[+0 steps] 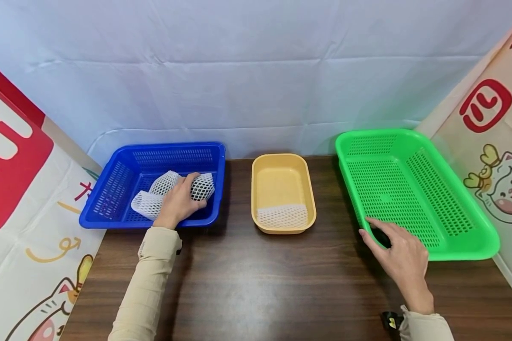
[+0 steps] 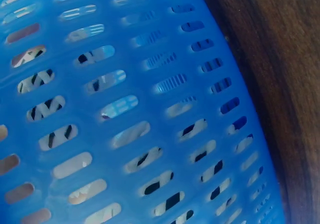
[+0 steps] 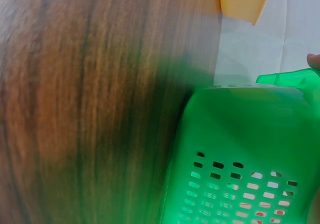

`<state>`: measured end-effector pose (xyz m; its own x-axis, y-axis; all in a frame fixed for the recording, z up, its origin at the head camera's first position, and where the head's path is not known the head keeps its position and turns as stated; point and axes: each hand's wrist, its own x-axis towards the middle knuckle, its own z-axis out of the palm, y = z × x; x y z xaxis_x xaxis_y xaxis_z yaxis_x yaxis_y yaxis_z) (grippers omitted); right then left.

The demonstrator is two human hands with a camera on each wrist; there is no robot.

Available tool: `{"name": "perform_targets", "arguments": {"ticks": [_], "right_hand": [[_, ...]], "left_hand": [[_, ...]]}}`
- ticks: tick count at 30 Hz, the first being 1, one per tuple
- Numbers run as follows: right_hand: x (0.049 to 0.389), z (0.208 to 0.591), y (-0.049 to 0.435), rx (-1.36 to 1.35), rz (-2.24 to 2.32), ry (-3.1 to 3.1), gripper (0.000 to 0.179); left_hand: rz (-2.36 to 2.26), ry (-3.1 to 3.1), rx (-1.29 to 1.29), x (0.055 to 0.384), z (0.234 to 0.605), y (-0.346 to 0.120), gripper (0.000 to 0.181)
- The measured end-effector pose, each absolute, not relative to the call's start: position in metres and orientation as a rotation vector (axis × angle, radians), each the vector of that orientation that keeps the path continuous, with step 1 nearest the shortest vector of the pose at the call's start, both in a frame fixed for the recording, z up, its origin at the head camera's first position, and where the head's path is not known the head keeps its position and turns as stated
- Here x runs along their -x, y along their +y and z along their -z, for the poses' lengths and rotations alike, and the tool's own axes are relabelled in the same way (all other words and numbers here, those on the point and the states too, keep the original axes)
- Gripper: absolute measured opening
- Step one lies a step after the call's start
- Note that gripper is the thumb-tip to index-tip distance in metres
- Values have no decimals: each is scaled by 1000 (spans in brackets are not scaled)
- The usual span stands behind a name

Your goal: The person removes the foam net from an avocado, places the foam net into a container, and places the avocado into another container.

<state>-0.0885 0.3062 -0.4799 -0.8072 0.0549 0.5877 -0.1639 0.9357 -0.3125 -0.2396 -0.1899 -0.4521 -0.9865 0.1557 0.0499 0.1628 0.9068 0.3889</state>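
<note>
In the head view my left hand (image 1: 180, 200) reaches into the blue basket (image 1: 215, 215). Its fingers and thumb hold a white foam net sleeve (image 1: 203, 186) with something dark behind its mesh. Beside that hand lie two more white foam nets (image 1: 147, 204). The left wrist view shows the blue basket's slotted wall (image 2: 95, 119) close up, with white and black bits behind the slots. My right hand (image 1: 404, 255) grips the near left corner of the green basket (image 1: 465, 248), thumb outside the rim. A dark patch shows between thumb and finger; I cannot tell what it is.
Between the two baskets stands a yellow tray (image 1: 282, 163), holding a flat white foam net (image 1: 282, 216) at its near end. All stand on a brown wooden table (image 1: 256, 284). Pale cloth (image 1: 256, 94) hangs behind, with printed panels (image 1: 490, 156) at both sides.
</note>
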Motion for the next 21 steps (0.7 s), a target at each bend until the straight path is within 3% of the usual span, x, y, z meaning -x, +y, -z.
{"name": "perform_targets", "arguments": {"ticks": [21], "right_hand": [[89,478,305,-83,-470,-2439,40]], "left_hand": [[634,-2881,331,224,433,-182,81]]}}
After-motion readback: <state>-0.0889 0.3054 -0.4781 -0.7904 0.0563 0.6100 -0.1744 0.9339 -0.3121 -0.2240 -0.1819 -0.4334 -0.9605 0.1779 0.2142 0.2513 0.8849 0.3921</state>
